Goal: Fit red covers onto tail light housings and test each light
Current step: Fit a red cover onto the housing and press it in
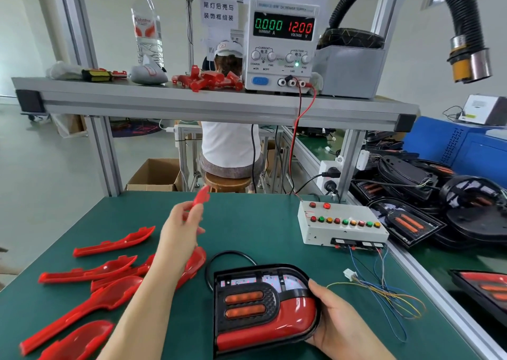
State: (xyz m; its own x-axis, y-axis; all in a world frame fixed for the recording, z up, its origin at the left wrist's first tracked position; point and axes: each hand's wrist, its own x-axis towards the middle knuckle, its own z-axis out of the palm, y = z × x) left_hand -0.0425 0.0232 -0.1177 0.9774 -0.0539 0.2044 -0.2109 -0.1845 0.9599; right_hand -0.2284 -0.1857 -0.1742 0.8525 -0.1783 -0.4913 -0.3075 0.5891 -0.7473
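Far left, green mat (247,222): several loose red covers (109,245) are laid out in a scatter. They are long, curved shells, and some are overlapped.
Upper shelf (192,99), left part: a clear water bottle (146,27) is stood upright; a heap of small red parts (208,81) is piled to its right.
Left hand (181,230): it is raised above the mat, well apart from the other hand. A small red piece (201,196) is pinched at its fingertips, but it is too blurred for its shape to be told.
Centre background: a seated person (230,145) is seen from behind, past the bench.
Tail light housing (247,302): it is laid on the mat near the front edge, right of centre. A fitted cover (274,326) is seated over its lower part, while the white board in its upper part is left bare.
Power supply (282,46): it is stood on the shelf, with 0.000 shown for current and 12.00 for voltage.
Right hand (332,321): it is clamped on the housing's right edge, thumb laid over the rim, fingers hidden beneath.
Test box (343,223): it is placed on the mat behind the housing, with a row of coloured buttons on top.
Loose wires (384,299): they are trailed from the box across the mat, just beside the right hand.
Far right: black housings (439,195) are heaped on the adjoining bench.
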